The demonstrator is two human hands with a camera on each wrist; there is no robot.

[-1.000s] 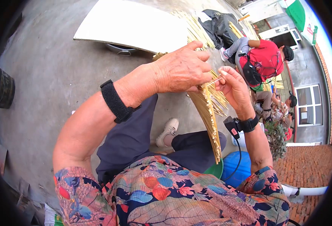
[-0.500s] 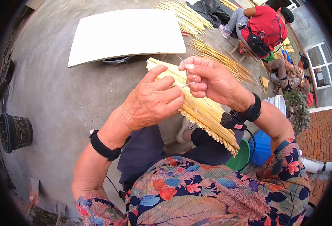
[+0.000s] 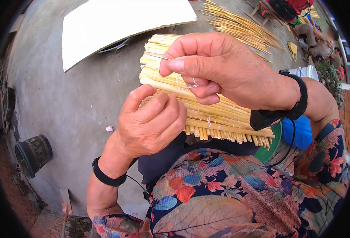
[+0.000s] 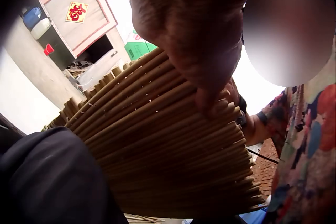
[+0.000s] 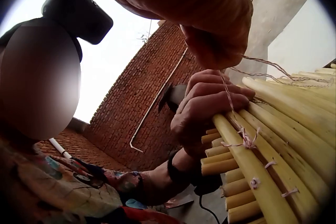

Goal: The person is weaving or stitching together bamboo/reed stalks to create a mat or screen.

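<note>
A mat of straw-coloured stalks (image 3: 230, 119), laid side by side and stitched with pinkish thread, stands over the person's lap in the head view. My left hand (image 3: 153, 123) grips its near left edge with curled fingers. Above the stalks, my right hand (image 3: 222, 69) pinches a thin needle (image 3: 158, 56) between thumb and forefinger. Twisted thread (image 3: 187, 86) loops below the right fingers. In the right wrist view, a pink thread knot (image 5: 248, 139) sits on the stalks near their cut ends, beside the left hand. The left wrist view shows the mat's shaded underside (image 4: 157, 145).
A white board (image 3: 119, 29) lies over a basin on the concrete floor. Loose stalks (image 3: 242, 23) are spread beyond the mat. A dark bucket (image 3: 34, 155) stands at left; a green basin (image 3: 273, 142) and a blue container (image 3: 296, 133) are at right. Other people sit at upper right.
The mat has turned from nearly edge-on to show its broad upper face. My right hand has moved up and left across it with the needle; my left hand has come lower to the mat's edge.
</note>
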